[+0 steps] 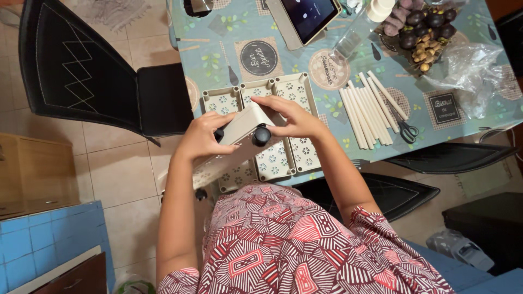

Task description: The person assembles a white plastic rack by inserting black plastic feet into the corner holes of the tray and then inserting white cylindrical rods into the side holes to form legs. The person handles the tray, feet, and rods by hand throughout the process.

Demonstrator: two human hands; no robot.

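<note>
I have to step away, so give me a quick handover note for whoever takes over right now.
Left hand and right hand both grip a cream perforated shelf tray tilted above the table edge.
One black caster sits on its corner; another shows lower down.
Three matching trays lie on the tablecloth; white tubes and scissors lie to the right.
Tubes not yet fitted.

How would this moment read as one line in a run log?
left hand: grips cream tray | right hand: on tray by black wheel | three trays on table | white tubes, scissors beside
</note>
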